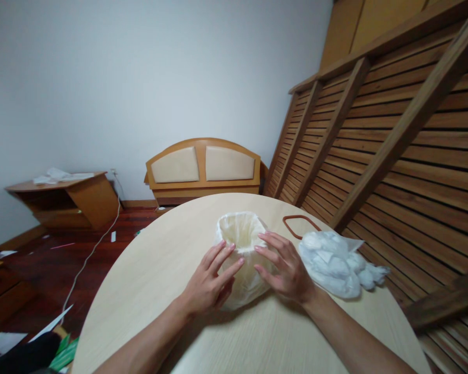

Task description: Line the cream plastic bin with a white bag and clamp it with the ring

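A container lined with a thin whitish plastic bag [244, 228] stands upright on the round pale table [140, 291], its mouth open upward and the bag folded over the rim. My left hand [214, 275] touches the near left side of the rim, fingers apart. On the near right side, the spread fingers of my right hand [283, 265] rest against the bag near the rim. Both hands lie on the bag's outside without gripping it. The container's lower part shows dimly through the plastic.
A brown rounded frame [301, 216] lies at the table's back right, beside a clear bag of crumpled white plastic [335, 262]. Wooden slats [405, 171] lean along the right. Behind the table is a headboard [203, 166]; a low cabinet [89, 200] stands at left.
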A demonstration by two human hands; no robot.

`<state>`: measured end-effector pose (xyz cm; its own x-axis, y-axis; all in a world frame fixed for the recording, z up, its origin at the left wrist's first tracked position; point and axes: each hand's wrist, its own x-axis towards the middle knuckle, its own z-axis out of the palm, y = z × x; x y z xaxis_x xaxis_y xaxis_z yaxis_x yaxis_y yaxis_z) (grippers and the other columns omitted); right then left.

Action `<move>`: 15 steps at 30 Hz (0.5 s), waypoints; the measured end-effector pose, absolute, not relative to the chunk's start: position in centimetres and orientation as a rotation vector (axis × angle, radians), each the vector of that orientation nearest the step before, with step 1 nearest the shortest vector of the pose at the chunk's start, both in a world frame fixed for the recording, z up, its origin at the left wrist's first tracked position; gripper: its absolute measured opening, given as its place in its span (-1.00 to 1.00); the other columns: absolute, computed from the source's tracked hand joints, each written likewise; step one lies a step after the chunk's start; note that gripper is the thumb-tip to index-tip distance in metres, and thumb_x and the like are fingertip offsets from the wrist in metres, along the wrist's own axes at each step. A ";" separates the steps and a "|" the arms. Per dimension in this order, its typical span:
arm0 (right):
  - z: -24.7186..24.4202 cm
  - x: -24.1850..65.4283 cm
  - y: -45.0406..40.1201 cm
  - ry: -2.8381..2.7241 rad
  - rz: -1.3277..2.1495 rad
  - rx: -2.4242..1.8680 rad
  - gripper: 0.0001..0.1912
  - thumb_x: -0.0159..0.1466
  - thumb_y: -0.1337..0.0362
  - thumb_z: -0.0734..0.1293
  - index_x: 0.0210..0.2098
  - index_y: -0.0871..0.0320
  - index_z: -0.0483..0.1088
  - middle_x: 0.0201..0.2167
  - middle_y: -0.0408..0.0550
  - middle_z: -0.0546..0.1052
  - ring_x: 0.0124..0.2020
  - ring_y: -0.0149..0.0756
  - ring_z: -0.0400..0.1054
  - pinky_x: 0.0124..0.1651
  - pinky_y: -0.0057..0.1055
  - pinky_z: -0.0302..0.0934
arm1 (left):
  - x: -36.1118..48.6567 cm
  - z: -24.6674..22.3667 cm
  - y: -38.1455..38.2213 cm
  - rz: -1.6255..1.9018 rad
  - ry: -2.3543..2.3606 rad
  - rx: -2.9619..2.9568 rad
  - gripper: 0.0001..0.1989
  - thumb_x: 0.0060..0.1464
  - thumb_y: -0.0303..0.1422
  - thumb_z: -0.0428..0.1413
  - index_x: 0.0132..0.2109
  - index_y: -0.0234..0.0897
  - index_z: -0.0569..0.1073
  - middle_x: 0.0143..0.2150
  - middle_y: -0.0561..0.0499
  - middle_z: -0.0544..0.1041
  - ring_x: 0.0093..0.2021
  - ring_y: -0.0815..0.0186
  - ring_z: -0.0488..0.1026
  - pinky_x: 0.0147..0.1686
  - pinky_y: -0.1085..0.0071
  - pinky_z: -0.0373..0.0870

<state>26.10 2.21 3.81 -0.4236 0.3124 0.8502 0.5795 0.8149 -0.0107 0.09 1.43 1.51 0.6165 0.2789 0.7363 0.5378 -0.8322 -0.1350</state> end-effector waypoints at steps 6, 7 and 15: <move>3.2 26.2 2.7 -2.060 -0.322 -0.652 -0.30 0.26 0.38 0.39 0.32 -0.09 0.14 0.18 0.03 0.43 0.25 0.00 0.28 0.18 0.05 0.34 | 0.1 1.5 1.4 -1.217 -0.650 -2.538 -0.30 0.13 -0.61 0.04 0.37 -0.08 0.19 0.52 -0.11 -0.06 0.47 -0.05 -0.02 0.25 -0.10 0.32; 3.1 26.3 2.8 -2.056 -0.326 -0.646 -0.27 0.25 0.36 0.41 0.34 -0.09 0.12 0.20 0.04 0.40 0.25 0.02 0.27 0.18 0.07 0.33 | 0.0 1.4 1.4 -1.289 -0.670 -2.538 -0.29 0.16 -0.61 0.02 0.40 -0.07 0.13 0.52 -0.11 -0.06 0.47 -0.04 -0.03 0.27 -0.11 0.29; 3.4 26.3 2.8 -2.062 -0.285 -0.728 -0.34 0.28 0.36 0.37 0.31 -0.03 0.14 0.23 0.10 0.35 0.28 0.04 0.22 0.22 0.12 0.29 | 0.2 0.4 1.7 -1.477 -1.170 -2.704 -0.34 0.37 -0.36 -0.08 0.49 -0.17 -0.17 0.53 -0.19 -0.09 0.49 0.06 -0.07 0.40 -0.01 0.07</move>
